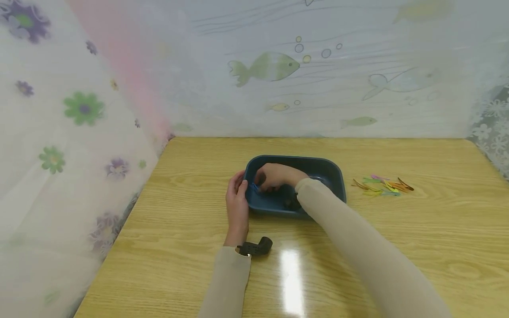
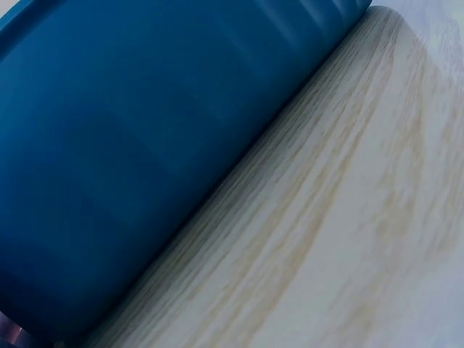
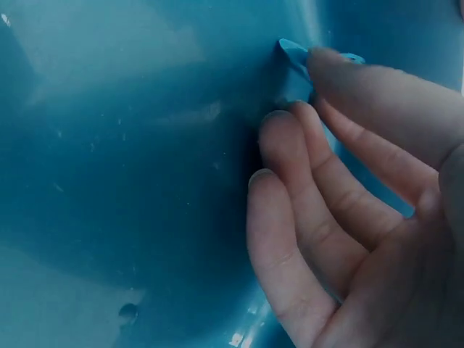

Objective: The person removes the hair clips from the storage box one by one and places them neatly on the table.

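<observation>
A dark blue plastic basin (image 1: pixel 294 212) rests on the wooden table. At its left end my left hand (image 1: pixel 237 194) grips the wall, thumb over the rim and fingers along the outside. My right hand (image 1: pixel 278 175) reaches down inside the basin, near the left end. Between thumb and forefinger it pinches a small blue hair clip (image 3: pixel 293 52), whose pointed tip shows past the fingers; the other fingers curl close to the basin floor. In the left wrist view, the basin's outer wall (image 2: pixel 159 116) fills the upper left and the hand is out of sight.
Right of the basin lies a loose pile of several coloured hair clips (image 1: pixel 382 186) on the table (image 1: pixel 437 229). A cloth with fish drawings (image 1: pixel 274 66) hangs behind the table's far edge, and a flowered cloth (image 1: pixel 79 145) is at the left.
</observation>
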### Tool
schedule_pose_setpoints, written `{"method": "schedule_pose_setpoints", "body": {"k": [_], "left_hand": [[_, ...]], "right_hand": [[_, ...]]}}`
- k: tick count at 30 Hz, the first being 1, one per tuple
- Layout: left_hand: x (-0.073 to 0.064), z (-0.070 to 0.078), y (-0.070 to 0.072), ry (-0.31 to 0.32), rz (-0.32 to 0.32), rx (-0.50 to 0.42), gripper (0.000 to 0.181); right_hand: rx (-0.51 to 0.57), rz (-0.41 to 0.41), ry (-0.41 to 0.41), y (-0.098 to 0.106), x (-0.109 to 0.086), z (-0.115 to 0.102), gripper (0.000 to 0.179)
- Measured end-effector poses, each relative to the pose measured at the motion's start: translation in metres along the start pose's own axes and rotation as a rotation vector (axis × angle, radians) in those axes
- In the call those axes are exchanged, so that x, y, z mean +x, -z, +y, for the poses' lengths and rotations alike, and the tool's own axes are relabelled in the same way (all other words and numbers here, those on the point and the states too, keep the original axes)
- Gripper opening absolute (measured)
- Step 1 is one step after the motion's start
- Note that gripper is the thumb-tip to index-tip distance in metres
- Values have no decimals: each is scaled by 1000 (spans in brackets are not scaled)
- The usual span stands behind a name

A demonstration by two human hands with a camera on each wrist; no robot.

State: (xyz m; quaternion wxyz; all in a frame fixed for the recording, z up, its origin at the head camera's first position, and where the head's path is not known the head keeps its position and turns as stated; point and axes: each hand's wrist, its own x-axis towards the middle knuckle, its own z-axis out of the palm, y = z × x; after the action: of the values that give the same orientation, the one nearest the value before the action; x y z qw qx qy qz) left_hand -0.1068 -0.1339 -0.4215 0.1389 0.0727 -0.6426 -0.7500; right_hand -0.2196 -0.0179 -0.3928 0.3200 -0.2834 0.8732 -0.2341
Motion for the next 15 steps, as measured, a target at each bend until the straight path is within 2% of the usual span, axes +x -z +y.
{"method": "schedule_pose_setpoints", "body": {"k": [8, 15], "left_hand": [[0, 1, 1, 6, 0, 16, 33], [0, -1, 1, 2, -8, -4, 33]], "right_hand": [[-4, 16, 10, -2, 0, -5, 20], [66, -11, 32, -3, 2, -4, 8]]}}
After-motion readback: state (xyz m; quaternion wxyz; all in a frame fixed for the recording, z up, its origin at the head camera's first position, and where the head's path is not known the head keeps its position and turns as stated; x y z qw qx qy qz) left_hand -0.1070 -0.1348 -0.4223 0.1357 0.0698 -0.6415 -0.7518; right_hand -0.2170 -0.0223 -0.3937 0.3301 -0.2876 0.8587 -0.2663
